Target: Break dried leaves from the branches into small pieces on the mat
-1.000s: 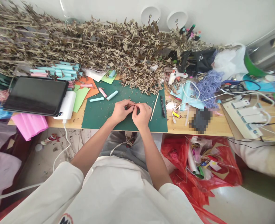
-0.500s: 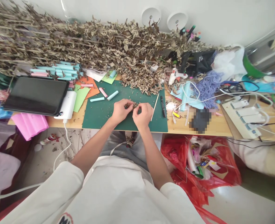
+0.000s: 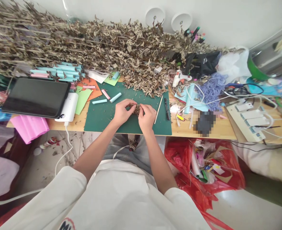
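Forearms angled inward, the left hand (image 3: 123, 111) and right hand (image 3: 147, 117) pinch a dried-leaf clump (image 3: 137, 110) between curled fingers, above the green mat (image 3: 100, 119). Partly covered, its long axis and direction are unclear.

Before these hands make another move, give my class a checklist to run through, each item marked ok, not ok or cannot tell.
1. Dried-leaf clump held between the fingertips of the left hand and right hand: ok.
2. Green cutting mat beneath both hands: ok.
3. Mat free of clutter: not ok; paper rolls and loose dried leaves lie on it.
4. Thin wooden stick clear of the right hand: cannot tell; it lies close beside it.
5. Glue gun off the mat: ok.
6. Glue gun cool: cannot tell.
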{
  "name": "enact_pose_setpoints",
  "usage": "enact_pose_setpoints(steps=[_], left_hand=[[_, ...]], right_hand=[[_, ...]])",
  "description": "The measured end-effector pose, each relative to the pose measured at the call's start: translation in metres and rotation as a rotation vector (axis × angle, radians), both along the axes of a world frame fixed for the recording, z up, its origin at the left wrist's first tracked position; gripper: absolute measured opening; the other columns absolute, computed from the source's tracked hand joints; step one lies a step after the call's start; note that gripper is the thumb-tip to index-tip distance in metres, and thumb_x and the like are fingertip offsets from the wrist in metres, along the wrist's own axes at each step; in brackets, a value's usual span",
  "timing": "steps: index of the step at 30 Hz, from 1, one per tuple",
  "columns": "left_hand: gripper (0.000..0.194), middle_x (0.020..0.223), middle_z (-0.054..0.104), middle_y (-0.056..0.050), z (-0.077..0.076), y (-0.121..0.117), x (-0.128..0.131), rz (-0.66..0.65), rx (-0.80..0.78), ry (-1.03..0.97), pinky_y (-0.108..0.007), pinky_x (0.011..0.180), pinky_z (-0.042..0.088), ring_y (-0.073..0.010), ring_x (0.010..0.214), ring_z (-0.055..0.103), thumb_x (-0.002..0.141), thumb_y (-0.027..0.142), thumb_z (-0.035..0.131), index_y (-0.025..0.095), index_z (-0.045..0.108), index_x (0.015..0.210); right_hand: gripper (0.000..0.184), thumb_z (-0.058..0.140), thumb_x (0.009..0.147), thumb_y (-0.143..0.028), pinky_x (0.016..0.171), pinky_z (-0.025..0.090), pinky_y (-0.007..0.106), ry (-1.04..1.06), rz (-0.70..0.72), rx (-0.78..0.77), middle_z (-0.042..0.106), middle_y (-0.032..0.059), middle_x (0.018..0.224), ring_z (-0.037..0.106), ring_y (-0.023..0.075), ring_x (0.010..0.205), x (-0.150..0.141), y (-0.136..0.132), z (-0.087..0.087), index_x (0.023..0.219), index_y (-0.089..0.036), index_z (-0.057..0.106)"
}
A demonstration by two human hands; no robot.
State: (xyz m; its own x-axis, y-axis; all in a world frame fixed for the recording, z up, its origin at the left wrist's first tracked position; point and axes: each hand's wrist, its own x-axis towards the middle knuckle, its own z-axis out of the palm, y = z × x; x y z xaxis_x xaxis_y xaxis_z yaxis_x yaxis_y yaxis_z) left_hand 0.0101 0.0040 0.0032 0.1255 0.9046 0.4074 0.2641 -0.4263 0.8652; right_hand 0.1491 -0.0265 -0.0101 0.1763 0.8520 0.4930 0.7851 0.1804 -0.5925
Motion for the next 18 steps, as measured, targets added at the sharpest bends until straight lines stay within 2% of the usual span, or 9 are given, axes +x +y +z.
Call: enact_pose_setpoints(steps=[3,8,18], left_hand=[[0.012,0.095,0.073,-0.007,-0.0007,0.0008,0.0002,-0.003,-0.004,-0.02,-0.029,0.08,0.057,-0.0161,0.087,0.068,0.085,0.022,0.064,0.017,0.073,0.091],[0.013,0.092,0.074,-0.006,-0.0057,0.0013,-0.0005,-0.04,-0.062,-0.031,-0.027,0.074,0.057,-0.0138,0.076,0.068,0.085,0.023,0.065,0.017,0.074,0.092],[0.014,0.09,0.074,-0.005,-0.0051,0.001,0.0008,-0.081,-0.136,-0.103,-0.025,0.074,0.058,-0.0134,0.075,0.069,0.082,0.023,0.068,0.016,0.074,0.092]], right_hand=[[0.024,0.05,0.096,-0.028,0.088,0.043,0.036,0.002,0.001,-0.006,0.073,0.0079,0.096,0.066,0.0204,0.093,-0.0002,-0.0001,0.0013,0.099,-0.019,0.072],[0.024,0.05,0.097,-0.029,0.089,0.044,0.035,0.005,0.043,0.037,0.073,0.0084,0.097,0.066,0.02,0.095,-0.001,-0.0004,0.0018,0.102,-0.019,0.071],[0.019,0.05,0.096,-0.026,0.084,0.043,0.034,-0.004,0.076,0.06,0.072,0.0052,0.089,0.065,0.0186,0.088,-0.0004,0.0003,0.0024,0.09,-0.02,0.066]])
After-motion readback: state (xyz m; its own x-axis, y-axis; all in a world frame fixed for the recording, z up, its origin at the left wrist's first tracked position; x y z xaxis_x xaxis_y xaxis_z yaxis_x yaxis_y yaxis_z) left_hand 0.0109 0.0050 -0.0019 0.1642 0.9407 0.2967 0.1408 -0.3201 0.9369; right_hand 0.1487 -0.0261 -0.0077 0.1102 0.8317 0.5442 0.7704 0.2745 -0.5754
